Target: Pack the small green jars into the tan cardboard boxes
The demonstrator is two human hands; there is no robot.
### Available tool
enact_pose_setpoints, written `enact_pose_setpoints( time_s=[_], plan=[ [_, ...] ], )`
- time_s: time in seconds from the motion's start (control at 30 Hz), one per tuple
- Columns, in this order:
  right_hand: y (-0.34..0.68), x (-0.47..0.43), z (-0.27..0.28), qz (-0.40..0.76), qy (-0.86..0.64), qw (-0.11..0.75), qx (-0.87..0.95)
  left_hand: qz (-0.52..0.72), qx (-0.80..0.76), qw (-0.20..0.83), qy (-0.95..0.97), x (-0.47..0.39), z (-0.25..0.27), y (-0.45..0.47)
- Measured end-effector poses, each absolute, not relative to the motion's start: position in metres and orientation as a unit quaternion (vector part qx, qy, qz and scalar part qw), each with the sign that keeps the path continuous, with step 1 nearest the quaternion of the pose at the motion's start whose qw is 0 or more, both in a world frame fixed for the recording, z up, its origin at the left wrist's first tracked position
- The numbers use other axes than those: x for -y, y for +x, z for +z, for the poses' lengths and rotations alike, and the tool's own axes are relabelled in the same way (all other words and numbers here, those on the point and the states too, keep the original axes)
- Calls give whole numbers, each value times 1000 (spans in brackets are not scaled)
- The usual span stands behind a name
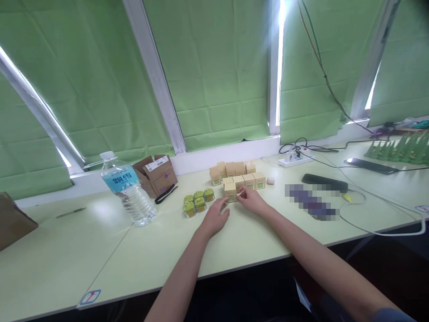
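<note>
A small tan cardboard box (230, 189) with a green label stands at the front of a cluster of like boxes. My left hand (215, 219) reaches its lower left side, fingertips against it and thumb held a little apart. On the opposite side, my right hand (254, 201) has its thumb and fingers closed at the box's edge. Behind it are a row of small boxes (249, 180) and a further row (229, 169). Left of my hands sit several small clear jars (189, 209) with green lids, grouped together.
A large water bottle (129, 192) and an opened brown carton (161, 178) stand left. To the right lie a black elongated device (324, 182), a blurred-out item (311, 202), a white cable (378, 232) and a power strip (295, 158). The table's front edge is near my forearms.
</note>
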State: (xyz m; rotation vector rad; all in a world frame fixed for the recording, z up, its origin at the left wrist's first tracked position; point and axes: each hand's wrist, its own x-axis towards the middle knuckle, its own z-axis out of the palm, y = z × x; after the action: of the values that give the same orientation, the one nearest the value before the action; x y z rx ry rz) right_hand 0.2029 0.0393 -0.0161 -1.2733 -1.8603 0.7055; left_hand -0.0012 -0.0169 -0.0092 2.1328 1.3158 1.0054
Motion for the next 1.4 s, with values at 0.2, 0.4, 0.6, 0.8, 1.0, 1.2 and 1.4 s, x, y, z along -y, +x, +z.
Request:
enact_pose_setpoints(
  time_s=[0.2,0.4,0.6,0.8,1.0,1.2,1.4],
  plan=[
    [203,-40,-17,293,-499,384,719,381,-488,207,757,12,-13,-2],
    [203,-41,-19,305,-481,384,727,381,-469,208,769,13,-12,-3],
    [202,-40,-17,298,-490,391,720,391,-474,208,761,14,-11,-2],
    [204,-36,-16,259,-480,360,757,476,-468,105,737,12,8,-1],
    [204,-25,-8,218,-440,260,831,489,-544,35,681,-43,43,-12],
    [205,-22,4,215,-455,221,835,363,-638,105,671,-119,55,-17],
    [205,-21,5,208,-456,217,837,355,-652,121,659,-131,51,-20]
  ],
)
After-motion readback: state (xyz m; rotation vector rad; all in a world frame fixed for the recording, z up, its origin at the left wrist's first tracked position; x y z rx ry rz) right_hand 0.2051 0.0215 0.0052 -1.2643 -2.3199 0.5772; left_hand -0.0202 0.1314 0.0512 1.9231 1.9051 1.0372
